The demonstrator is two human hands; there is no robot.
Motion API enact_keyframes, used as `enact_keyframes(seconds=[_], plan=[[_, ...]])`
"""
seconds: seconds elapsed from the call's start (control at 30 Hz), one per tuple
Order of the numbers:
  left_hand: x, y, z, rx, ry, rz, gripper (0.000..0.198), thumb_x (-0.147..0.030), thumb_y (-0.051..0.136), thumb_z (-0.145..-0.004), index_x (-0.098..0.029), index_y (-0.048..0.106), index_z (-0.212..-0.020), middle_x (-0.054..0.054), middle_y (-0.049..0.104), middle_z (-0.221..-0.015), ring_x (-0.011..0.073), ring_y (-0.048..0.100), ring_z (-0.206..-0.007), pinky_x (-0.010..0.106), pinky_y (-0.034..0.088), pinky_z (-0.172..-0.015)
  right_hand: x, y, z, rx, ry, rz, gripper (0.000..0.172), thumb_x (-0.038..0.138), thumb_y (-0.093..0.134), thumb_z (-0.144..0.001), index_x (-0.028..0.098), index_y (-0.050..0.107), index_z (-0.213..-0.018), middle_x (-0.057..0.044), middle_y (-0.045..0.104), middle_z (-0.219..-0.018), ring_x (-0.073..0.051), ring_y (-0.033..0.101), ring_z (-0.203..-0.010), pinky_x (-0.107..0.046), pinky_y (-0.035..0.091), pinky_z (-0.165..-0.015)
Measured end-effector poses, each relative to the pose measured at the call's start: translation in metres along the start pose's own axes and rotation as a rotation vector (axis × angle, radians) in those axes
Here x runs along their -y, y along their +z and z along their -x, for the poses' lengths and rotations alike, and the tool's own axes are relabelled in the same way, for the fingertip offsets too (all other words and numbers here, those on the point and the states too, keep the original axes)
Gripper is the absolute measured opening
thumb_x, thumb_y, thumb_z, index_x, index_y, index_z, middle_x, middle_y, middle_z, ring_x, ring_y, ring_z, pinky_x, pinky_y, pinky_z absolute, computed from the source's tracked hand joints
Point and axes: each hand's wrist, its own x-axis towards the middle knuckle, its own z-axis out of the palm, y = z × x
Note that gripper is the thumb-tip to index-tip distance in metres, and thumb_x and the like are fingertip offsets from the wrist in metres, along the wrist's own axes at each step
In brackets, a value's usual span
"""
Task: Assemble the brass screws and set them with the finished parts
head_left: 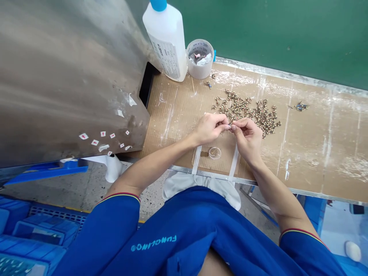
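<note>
My left hand (209, 127) and my right hand (247, 137) meet over the cardboard-covered bench (310, 142), fingertips pinched together on a tiny part too small to name. Just beyond them lies a heap of several small brass-coloured metal parts (247, 111). A small clear round lid (214, 153) sits on the cardboard right under my hands, between two strips of white tape.
A white plastic bottle with a blue cap (166, 36) and a clear round tub (200, 58) stand at the back. A large metal panel (66, 76) with small stickers rises on the left. A few dark parts (300, 106) lie apart at the right. Blue crates (31, 237) sit on the floor.
</note>
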Motion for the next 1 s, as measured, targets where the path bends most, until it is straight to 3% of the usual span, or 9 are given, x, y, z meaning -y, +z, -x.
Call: enact_keyframes(seconds=[0.17, 0.4, 0.57, 0.73, 1.0], plan=[[0.001, 0.000, 0.001, 0.007, 0.040, -0.039, 0.019, -0.023, 0.061, -0.085, -0.017, 0.056, -0.068, -0.003, 0.053, -0.059, 0.0115, 0.047, -0.059, 0.026, 0.036, -0.062, 0.001, 0.000, 0.000, -0.006, 0.006, -0.002, 0.030, 0.050, 0.076, -0.089, 0.025, 0.065, -0.078, 0.000, 0.066, -0.078, -0.017, 0.062, -0.074, -0.033, 0.051, -0.070], [0.011, -0.002, 0.002, 0.048, 0.201, -0.237, 0.018, -0.020, 0.055, -0.089, -0.018, 0.057, -0.071, 0.002, 0.061, -0.069, 0.0153, 0.055, -0.066, 0.028, 0.041, -0.066, -0.001, -0.009, -0.004, 0.095, 0.057, 0.067, 0.031, 0.050, 0.076, -0.087, 0.023, 0.066, -0.074, 0.000, 0.066, -0.073, -0.016, 0.060, -0.069, -0.032, 0.049, -0.064], [0.016, -0.003, 0.000, 0.016, 0.310, -0.218, 0.021, -0.024, 0.054, -0.096, -0.017, 0.063, -0.078, 0.005, 0.067, -0.076, 0.0158, 0.060, -0.072, 0.027, 0.045, -0.070, -0.002, -0.008, -0.006, 0.082, 0.102, -0.059, 0.032, 0.053, 0.079, -0.085, 0.024, 0.069, -0.080, 0.000, 0.068, -0.076, -0.017, 0.065, -0.069, -0.033, 0.057, -0.065], [0.013, -0.004, -0.002, -0.011, 0.268, -0.135, 0.026, -0.036, 0.060, -0.099, -0.016, 0.066, -0.084, 0.006, 0.070, -0.079, 0.0147, 0.062, -0.073, 0.026, 0.047, -0.070, -0.006, -0.006, -0.008, 0.026, 0.149, -0.108, 0.039, 0.063, 0.080, -0.082, 0.025, 0.069, -0.088, -0.001, 0.071, -0.081, -0.018, 0.070, -0.073, -0.037, 0.063, -0.073], [0.013, -0.004, -0.002, 0.001, 0.268, -0.164, 0.031, -0.039, 0.056, -0.101, -0.016, 0.068, -0.083, 0.007, 0.071, -0.079, 0.0160, 0.063, -0.074, 0.028, 0.049, -0.073, -0.003, -0.006, -0.008, 0.016, 0.095, -0.067, 0.038, 0.062, 0.077, -0.084, 0.025, 0.069, -0.084, -0.001, 0.069, -0.079, -0.017, 0.066, -0.072, -0.033, 0.058, -0.066]])
